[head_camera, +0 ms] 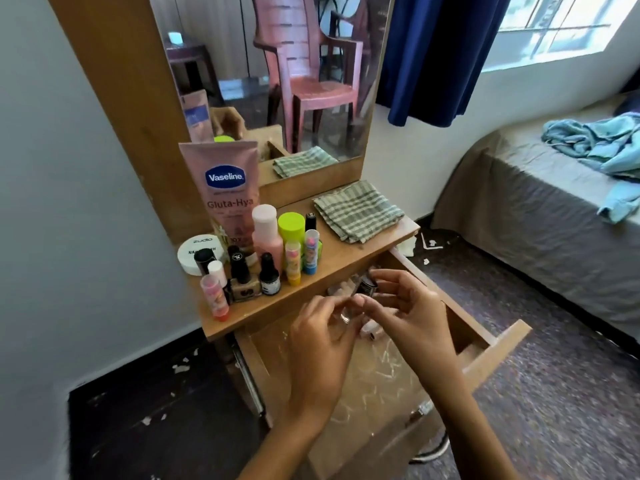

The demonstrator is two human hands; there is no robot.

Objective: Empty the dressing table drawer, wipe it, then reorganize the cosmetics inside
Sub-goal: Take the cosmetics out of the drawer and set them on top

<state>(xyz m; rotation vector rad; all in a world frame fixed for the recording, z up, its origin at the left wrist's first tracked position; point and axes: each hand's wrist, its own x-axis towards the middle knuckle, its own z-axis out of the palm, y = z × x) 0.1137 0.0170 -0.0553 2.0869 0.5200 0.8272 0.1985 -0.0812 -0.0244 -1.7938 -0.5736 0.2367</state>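
Crowding the tabletop point(349, 268): Vaseline tube point(230, 188), small bottles point(263, 261), folded checked cloth point(358, 211).

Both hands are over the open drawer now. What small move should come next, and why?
Probably lift the small dark bottle, pinched by the right hand, onto the tabletop beside the other cosmetics. The drawer still holds some items, so emptying seems unfinished; the checked cloth lies folded.

Home bedroom: bed point(540, 202), mirrored dressing table point(346, 258), curtained window point(554, 26).
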